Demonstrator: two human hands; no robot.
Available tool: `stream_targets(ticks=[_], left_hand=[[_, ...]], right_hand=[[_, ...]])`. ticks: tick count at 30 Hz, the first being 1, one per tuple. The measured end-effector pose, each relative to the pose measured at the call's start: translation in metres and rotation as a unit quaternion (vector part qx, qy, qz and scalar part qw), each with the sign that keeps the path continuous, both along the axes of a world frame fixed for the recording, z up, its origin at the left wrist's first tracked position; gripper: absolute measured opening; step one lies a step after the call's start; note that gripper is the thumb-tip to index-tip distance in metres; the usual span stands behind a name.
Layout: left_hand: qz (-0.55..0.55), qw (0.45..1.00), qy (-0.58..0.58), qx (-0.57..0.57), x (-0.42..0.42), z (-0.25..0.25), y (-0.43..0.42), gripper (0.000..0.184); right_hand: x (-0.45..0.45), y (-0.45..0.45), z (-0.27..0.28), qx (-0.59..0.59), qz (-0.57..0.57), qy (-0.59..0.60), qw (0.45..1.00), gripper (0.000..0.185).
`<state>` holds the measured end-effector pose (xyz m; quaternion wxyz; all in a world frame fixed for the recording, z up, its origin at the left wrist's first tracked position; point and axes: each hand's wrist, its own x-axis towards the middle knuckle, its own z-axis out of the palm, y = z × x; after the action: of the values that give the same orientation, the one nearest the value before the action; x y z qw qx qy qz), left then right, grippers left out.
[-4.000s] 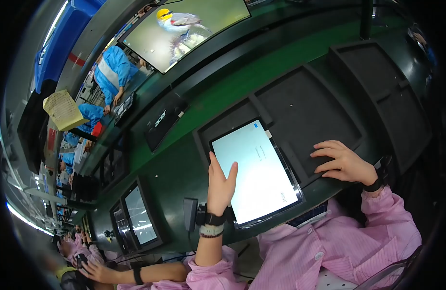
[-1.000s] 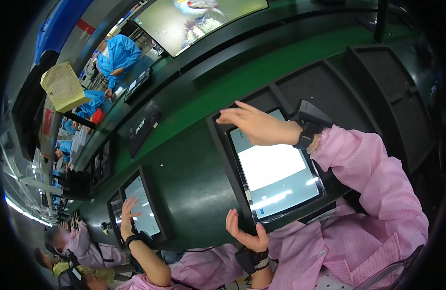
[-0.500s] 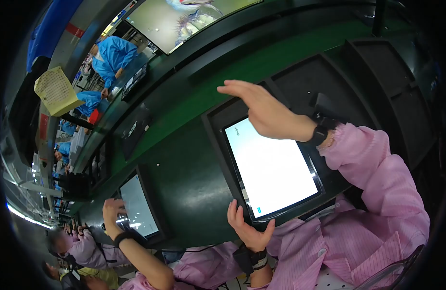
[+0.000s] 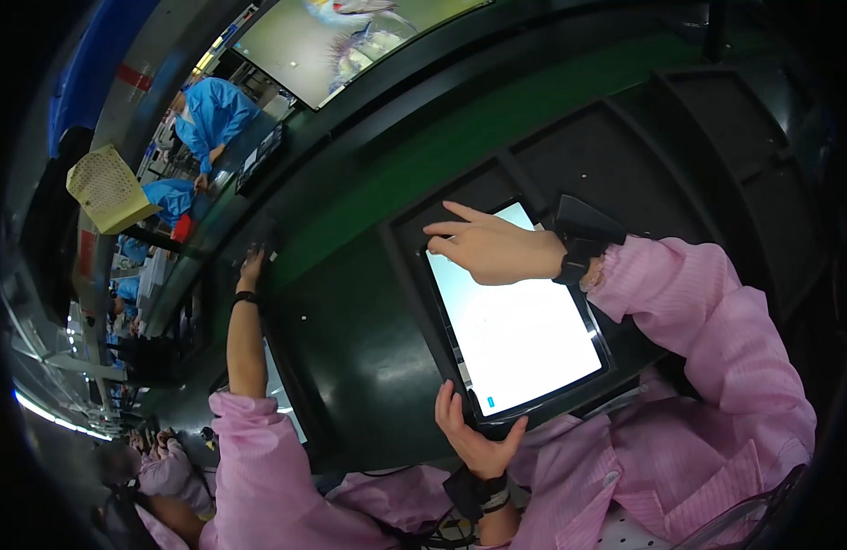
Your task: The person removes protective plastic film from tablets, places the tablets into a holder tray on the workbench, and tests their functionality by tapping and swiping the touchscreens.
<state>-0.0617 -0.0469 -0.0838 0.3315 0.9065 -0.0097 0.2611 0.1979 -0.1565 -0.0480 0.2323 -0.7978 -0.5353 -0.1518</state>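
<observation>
Steadying the tablet (image 4: 524, 344) with the left hand (image 4: 478, 440), grip wide, should help the loosely spread right hand (image 4: 497, 247) touch accurately.

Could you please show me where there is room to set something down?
The bench between the foam tray and the co-worker's tablet is bare but for a white speck; the tray's far-right compartment looks nearly bare too. It is crowded around the lit tablet, with the right hand over its far end and the left hand by its near-left corner.
</observation>
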Motion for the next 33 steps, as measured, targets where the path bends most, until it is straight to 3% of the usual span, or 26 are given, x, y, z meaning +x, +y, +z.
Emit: stream_targets(ticks=[5,14,23,29,33], left_hand=[[-0.003,1.0,0.001,0.008,0.0,-0.001,0.001,0.095],[-0.009,1.0,0.003,0.011,0.001,0.001,0.002,0.094],[-0.001,1.0,0.007,-0.001,0.0,0.0,0.0,0.094],[-0.013,1.0,0.026,-0.005,0.003,0.009,0.001,0.096],[-0.013,1.0,0.025,-0.013,0.007,0.018,0.002,0.094]], right_hand=[[0.003,-0.018,0.033,0.103,-0.045,-0.03,0.993,0.031],[-0.005,-0.097,0.026,-0.108,-0.13,0.076,0.983,0.027],[-0.025,-0.106,0.041,-0.051,-0.053,0.108,0.991,0.045],[-0.034,-0.121,0.045,0.005,-0.061,0.14,0.988,0.05],[-0.035,-0.124,0.035,0.06,-0.072,0.236,0.967,0.048]])
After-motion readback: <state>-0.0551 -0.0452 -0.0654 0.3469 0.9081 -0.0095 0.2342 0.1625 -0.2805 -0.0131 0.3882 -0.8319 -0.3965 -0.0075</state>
